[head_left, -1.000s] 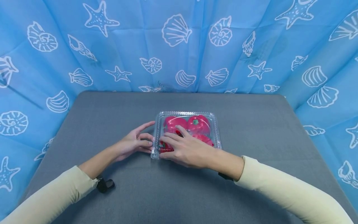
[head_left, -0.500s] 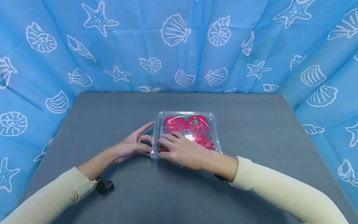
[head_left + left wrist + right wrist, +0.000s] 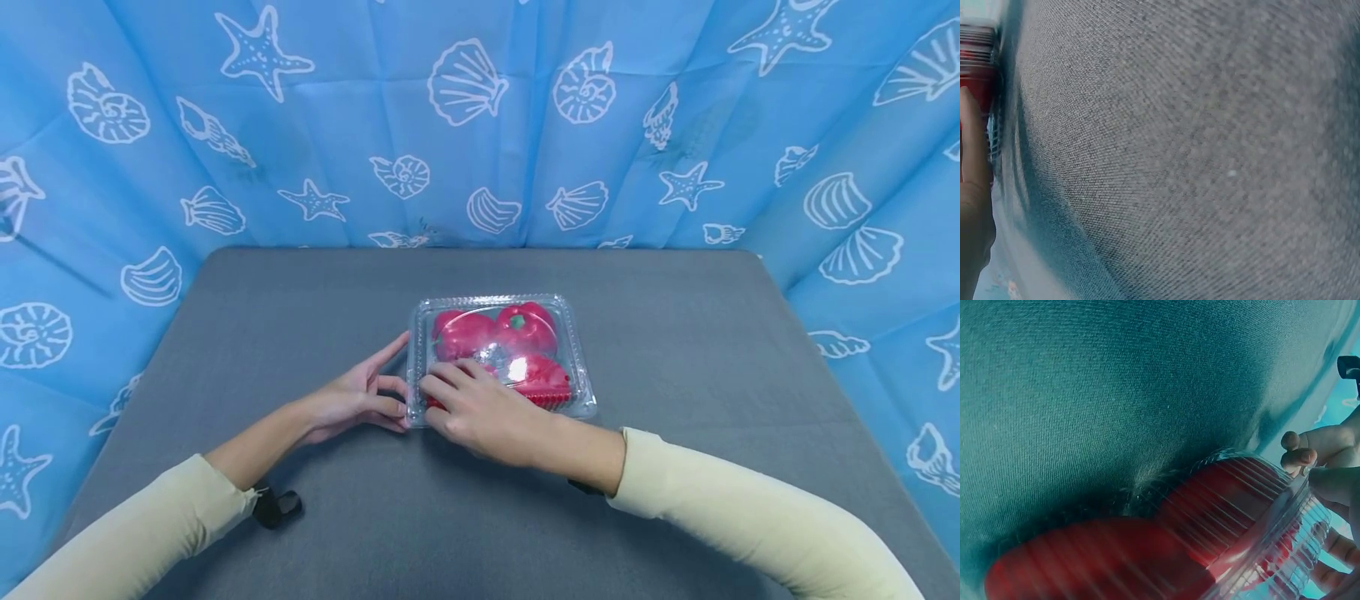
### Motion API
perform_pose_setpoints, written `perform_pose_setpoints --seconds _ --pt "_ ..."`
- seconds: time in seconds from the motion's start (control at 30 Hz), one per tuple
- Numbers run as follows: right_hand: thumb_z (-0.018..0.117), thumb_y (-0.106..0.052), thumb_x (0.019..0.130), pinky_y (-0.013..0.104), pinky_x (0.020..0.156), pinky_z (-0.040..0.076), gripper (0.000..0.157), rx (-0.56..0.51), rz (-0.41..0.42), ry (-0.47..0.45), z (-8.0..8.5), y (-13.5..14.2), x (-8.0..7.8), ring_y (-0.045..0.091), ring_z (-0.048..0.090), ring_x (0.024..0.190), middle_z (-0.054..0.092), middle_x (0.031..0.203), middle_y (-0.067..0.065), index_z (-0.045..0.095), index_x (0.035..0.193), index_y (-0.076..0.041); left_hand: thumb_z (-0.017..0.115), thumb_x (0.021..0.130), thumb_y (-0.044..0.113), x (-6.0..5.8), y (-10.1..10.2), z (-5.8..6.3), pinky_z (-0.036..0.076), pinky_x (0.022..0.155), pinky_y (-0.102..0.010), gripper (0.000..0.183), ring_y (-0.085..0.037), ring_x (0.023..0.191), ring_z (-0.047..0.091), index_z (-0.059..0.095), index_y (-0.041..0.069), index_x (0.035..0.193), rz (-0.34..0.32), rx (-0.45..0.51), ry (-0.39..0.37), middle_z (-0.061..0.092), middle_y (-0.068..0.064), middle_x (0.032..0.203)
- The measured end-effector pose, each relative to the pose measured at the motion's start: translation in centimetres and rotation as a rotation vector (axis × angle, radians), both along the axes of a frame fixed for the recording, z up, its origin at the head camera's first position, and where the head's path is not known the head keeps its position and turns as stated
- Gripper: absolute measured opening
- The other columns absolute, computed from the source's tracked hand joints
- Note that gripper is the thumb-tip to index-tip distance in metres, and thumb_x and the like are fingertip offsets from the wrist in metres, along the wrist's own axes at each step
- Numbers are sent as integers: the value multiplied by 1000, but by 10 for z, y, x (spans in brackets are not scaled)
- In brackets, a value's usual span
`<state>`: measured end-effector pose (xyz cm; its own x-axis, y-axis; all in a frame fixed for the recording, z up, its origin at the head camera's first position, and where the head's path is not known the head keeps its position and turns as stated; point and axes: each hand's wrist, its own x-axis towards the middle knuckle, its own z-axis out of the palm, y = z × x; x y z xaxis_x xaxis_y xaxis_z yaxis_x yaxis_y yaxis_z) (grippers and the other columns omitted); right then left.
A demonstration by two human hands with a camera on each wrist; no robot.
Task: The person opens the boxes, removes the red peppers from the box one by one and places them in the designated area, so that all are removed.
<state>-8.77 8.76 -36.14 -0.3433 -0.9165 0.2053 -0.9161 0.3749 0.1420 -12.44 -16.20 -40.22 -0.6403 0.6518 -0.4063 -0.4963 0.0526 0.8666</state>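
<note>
In the head view a clear plastic clamshell box (image 3: pixel 576 367) with several red fruits or vegetables inside stands mid-table. One, with a green stem mark, looks like a bell pepper (image 3: pixel 525 327). My right hand (image 3: pixel 487 421) comes in from the front and curls its fingers over the box's front left, gripping the rim; its fingertips are partly hidden there. In the right wrist view its thumb (image 3: pixel 1335 487) lies against the ribbed rim. My left hand (image 3: pixel 348 406) is at the box's left side, fingers spread and fingertips touching the edge.
A grey cloth-covered table (image 3: pixel 675 333) lies under everything. Behind it hangs a blue curtain (image 3: pixel 510 167) with white shells and starfish. A black strap (image 3: pixel 276 508) hangs at my left wrist.
My right hand has slid slightly left, its fingers drawing down from the box's top to its front left edge. The front of the box now looks slightly raised. My left hand stays beside it.
</note>
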Motion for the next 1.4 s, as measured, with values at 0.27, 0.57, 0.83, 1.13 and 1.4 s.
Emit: perform_pose_setpoints --seconds 0.27,0.57,0.83,1.13,1.4 --pt "80 -34 84 40 101 46 36 9 -4 -10 1 -3 -1 23 52 117 61 124 6 76 113 -15 68 89 -2 0 0 -2 54 89 -52 107 -27 89 71 -3 37 159 -12 39 7 63 -12 104" --pt "79 -38 83 40 102 45 41 45 -19 17 2 -6 0 24 53 118 61 124 7 75 116 -15 68 89 -2 1 2 -1 56 86 -51 109 -26 86 72 -5 38 159 -14 43 -7 67 -11 98" --pt "79 -40 83 40 102 46 45 81 -22 44 4 -10 0 24 53 118 58 126 8 73 120 -14 65 90 -3 1 2 -1 58 80 -46 108 -26 85 71 -6 40 158 -34 64 10 66 -10 96" --pt "79 -41 82 40 103 46 48 84 -26 42 1 -8 -1 25 53 120 59 128 9 71 121 -13 63 90 -5 0 4 -2 58 80 -45 108 -26 84 70 -8 40 158 -41 64 29 66 -12 94" --pt "79 -41 83 40 102 47 48 60 -28 63 0 -9 -2 25 55 119 60 125 8 71 120 -13 60 90 -7 -1 4 -2 59 78 -43 107 -24 82 70 -10 37 158 -59 72 75 66 -12 92"
